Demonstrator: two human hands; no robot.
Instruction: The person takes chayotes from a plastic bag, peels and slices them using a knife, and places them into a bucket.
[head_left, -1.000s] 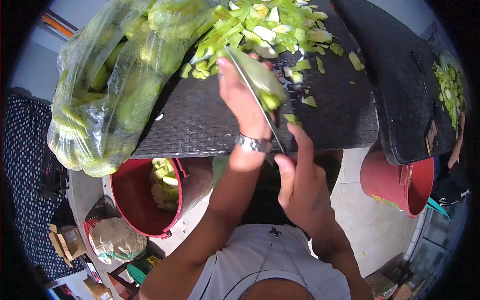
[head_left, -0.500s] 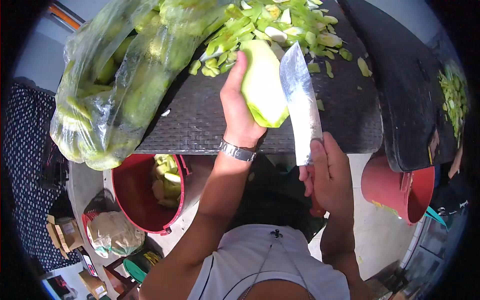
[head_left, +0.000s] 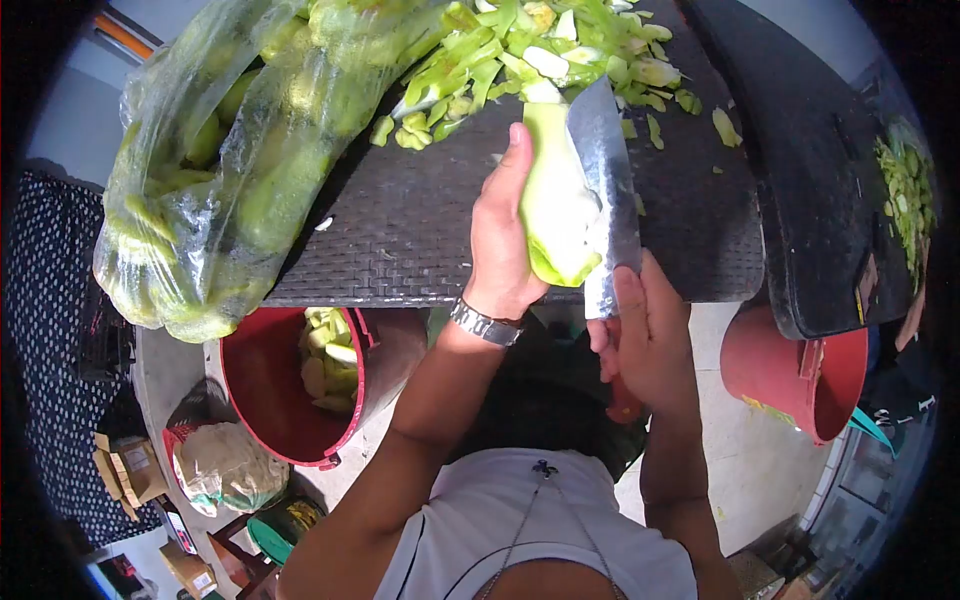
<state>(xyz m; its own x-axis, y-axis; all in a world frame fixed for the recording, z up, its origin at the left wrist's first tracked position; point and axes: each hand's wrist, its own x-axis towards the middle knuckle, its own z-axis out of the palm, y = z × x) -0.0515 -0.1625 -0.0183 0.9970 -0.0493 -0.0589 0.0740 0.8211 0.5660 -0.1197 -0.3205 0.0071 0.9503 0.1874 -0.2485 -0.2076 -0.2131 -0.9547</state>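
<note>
A long pale-green fruit (head_left: pixel 553 195), mostly peeled with some green skin at its lower end, is in my left hand (head_left: pixel 503 225). My fingers wrap its left side and underside. My right hand (head_left: pixel 650 345) is closed around the red handle of a broad-bladed knife (head_left: pixel 612 180). The blade points up and away from me, its left edge against the fruit's right side. Both are over the dark woven-pattern table (head_left: pixel 420 230). Green peelings (head_left: pixel 560 60) lie piled beyond the fruit. The exact kind of fruit is unclear.
A clear plastic bag (head_left: pixel 240 170) of green fruit overhangs the table's left edge. Below stands a red bucket (head_left: pixel 290 420) with pale peeled pieces (head_left: pixel 332 365). Another red bucket (head_left: pixel 755 370) is at right, under a black table (head_left: pixel 810 220) with more peelings (head_left: pixel 905 195).
My left hand and the fruit have shifted right and slightly toward me. The knife blade has turned and now meets the fruit's right side. The right hand has moved slightly.
</note>
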